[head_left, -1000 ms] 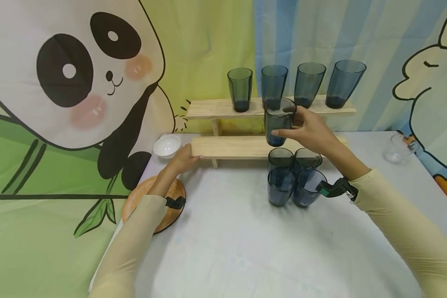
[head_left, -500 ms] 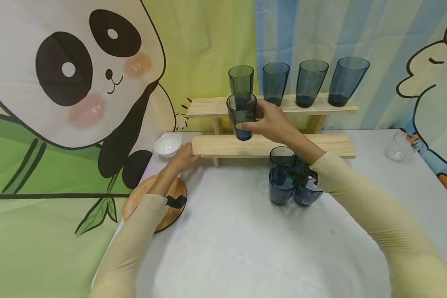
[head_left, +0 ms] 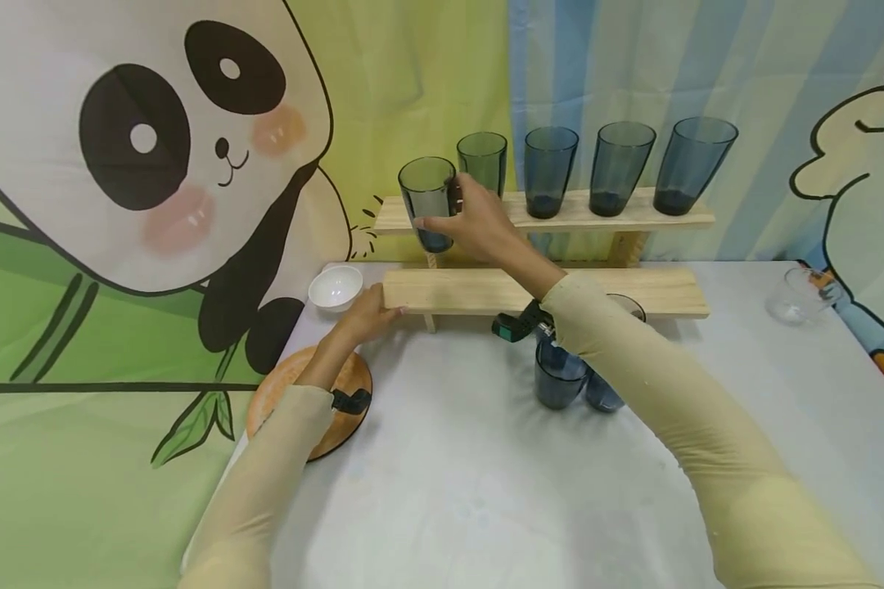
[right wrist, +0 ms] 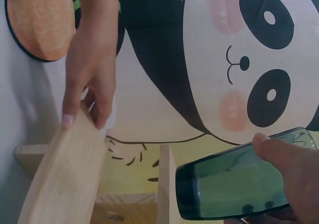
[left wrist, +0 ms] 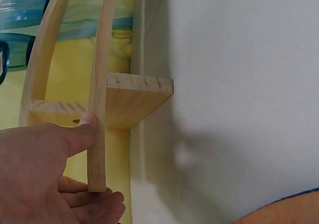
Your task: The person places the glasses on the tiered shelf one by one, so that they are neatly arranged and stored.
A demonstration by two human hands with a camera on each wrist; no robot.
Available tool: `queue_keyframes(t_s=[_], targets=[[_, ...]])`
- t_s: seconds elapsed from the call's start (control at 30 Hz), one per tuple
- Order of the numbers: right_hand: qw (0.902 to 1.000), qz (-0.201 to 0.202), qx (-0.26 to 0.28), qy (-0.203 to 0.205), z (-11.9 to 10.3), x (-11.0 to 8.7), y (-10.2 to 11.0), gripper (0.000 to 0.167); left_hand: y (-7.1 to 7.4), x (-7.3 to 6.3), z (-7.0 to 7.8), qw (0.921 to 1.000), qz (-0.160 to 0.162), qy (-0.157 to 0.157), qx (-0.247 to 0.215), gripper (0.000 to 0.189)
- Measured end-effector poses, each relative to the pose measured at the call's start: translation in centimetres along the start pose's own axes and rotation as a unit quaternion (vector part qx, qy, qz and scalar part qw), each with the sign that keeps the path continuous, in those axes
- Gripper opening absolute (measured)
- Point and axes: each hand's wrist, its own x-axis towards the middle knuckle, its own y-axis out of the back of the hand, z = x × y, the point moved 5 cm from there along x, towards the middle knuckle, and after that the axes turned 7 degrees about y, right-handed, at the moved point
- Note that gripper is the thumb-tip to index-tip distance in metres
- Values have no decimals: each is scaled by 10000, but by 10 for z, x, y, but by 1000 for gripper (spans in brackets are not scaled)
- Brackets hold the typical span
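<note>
My right hand [head_left: 482, 221] grips a smoky blue glass tumbler [head_left: 427, 204] round its side, with the thumb at the front. The tumbler is upright and overlaps the left end of the upper wooden shelf board [head_left: 394, 217] in the head view; in the right wrist view its dark thick base [right wrist: 187, 191] shows. To its right, several matching tumblers [head_left: 551, 172] stand in a row on that board. My left hand [head_left: 368, 317] holds the left end of the lower shelf board [head_left: 530, 292]; in the left wrist view the thumb [left wrist: 83, 134] presses one face and the fingers curl behind.
More blue tumblers [head_left: 560, 384] stand on the white table [head_left: 457, 474], partly hidden by my right sleeve. A white bowl [head_left: 335, 288] sits left of the shelf, near a round orange-brown plate [head_left: 354, 372] under my left forearm. A clear glass [head_left: 791, 298] is at the far right.
My right hand has carried the tumbler leftward and a little upward, from before the shelf's right half to its left end. The left hand has kept its hold on the lower board.
</note>
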Motion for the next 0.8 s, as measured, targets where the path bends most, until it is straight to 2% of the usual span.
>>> queue_keyframes(t_s=[0.1, 0.33, 0.6, 0.8], targets=[[9999, 43, 39, -152, -5, 12, -3, 104, 1, -1, 2, 9999, 47, -67, 71, 65], [9987, 214, 179, -415, -6, 34, -18, 100, 1, -1, -1, 10000, 48, 30, 64, 68], [9969, 369, 397, -564, 1, 44, -29, 99, -1, 0, -3, 10000, 50, -10, -47, 68], [9967, 510, 347, -523, 2, 51, -31, 98, -2, 0, -1, 9999, 72, -16, -92, 67]])
